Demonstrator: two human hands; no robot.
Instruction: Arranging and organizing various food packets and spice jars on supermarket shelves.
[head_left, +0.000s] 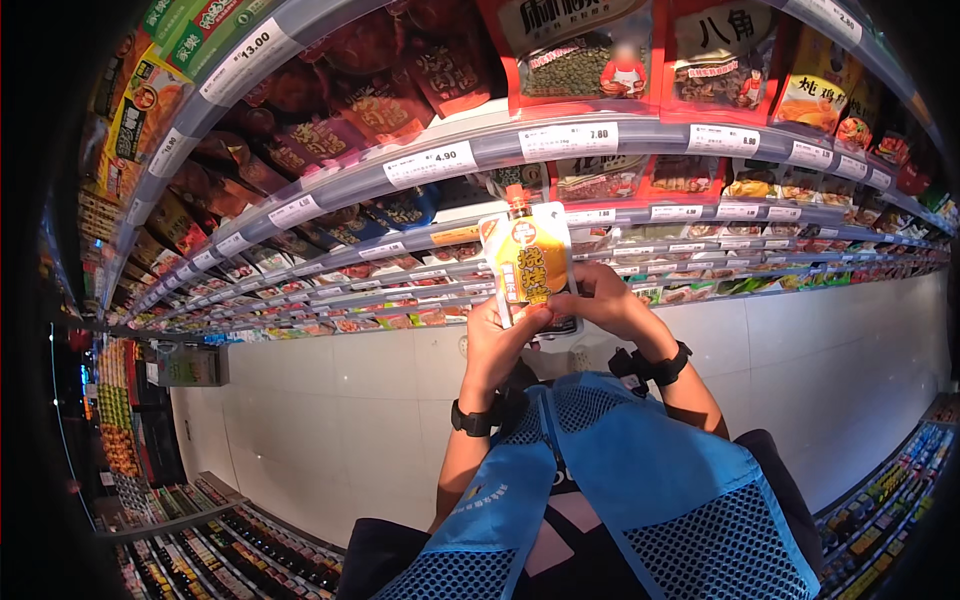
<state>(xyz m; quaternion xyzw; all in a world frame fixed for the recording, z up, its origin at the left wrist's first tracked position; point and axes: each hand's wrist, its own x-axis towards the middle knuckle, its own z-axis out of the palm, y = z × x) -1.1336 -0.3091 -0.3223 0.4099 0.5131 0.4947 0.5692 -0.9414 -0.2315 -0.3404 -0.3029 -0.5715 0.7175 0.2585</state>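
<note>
A yellow spouted sauce pouch (529, 259) with an orange-red cap (514, 196) is held upright before my chest, its printed face towards me. My left hand (499, 337) grips its lower left corner, thumb across the front. At the lower right edge my right hand (600, 296) pinches the pouch, also with the thumb in front. The fingers behind it are mostly hidden. Black straps circle both wrists. Just beyond the pouch runs a shelf edge with a price label (430, 163).
Tiered shelves ahead hold red spice packets (589, 71), dark sauce pouches (360, 97) and yellow packets (817, 90). Pale floor tiles (315, 420) stretch below and behind me. Bottle shelves (240, 547) stand at the lower left, more shelving (877, 517) at the lower right.
</note>
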